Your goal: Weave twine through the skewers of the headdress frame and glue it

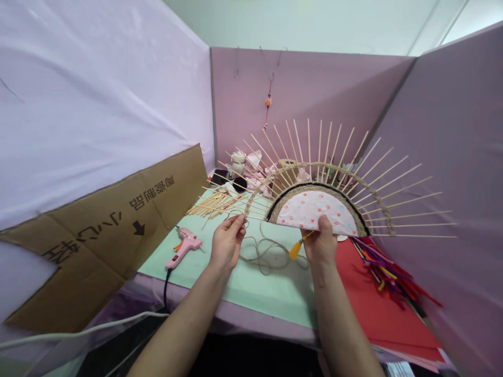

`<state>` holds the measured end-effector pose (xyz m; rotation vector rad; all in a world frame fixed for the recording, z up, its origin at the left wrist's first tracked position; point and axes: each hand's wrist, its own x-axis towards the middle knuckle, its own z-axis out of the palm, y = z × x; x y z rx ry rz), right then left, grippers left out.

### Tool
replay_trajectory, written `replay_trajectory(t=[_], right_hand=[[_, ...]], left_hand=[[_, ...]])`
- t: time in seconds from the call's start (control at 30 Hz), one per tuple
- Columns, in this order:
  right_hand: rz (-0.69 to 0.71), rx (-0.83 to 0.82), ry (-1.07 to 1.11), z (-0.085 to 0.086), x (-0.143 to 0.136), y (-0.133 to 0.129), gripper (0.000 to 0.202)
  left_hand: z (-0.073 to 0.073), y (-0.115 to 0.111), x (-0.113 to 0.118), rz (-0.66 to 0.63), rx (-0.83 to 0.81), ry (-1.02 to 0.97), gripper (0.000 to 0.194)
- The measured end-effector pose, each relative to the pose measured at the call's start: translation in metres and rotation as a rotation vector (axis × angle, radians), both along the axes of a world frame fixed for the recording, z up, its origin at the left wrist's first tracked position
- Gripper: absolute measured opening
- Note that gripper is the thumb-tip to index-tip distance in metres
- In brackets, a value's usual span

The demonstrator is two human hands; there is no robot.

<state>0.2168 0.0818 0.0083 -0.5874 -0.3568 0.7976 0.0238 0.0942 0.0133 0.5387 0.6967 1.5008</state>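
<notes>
A half-round fan [308, 207] with a white, red-dotted cloth centre is held up above the table. Thin wooden sticks [338, 144] radiate from its curved edge, and a braided twine arc [334, 166] crosses them. My right hand [323, 246] grips the fan at its flat lower edge, thumb on the cloth. A yellow tassel [295, 248] hangs beside that hand. At the left end of the arc, my left hand [229, 241] pinches the twine, close to the lowest sticks. Loose twine [267, 256] trails in loops below the fan.
A pink glue gun [184, 247] lies at the left on the green mat [271, 309]. Loose sticks [214, 204] are piled behind it. Coloured pipe cleaners [389, 269] rest on red sheets [377, 309] at right. A cardboard panel [118, 230] leans along the left side.
</notes>
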Motion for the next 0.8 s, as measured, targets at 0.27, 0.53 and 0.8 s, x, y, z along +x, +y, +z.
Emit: replay_trajectory(t=[0.27,0.53,0.8], right_hand=[[0.022,0.004,-0.044,-0.002,-0.003,-0.004,0.046],[-0.003,-0.035,-0.057,-0.005,-0.009,-0.003,0.048],[-0.010,-0.019,-0.023,-0.006,-0.006,0.000,0.048]], left_hand=[[-0.006,0.001,0.002,0.100,0.012,0.064,0.027],[-0.012,0.004,0.001,0.131,-0.006,0.039,0.030],[-0.015,-0.002,0.000,0.069,0.007,0.067,0.039]])
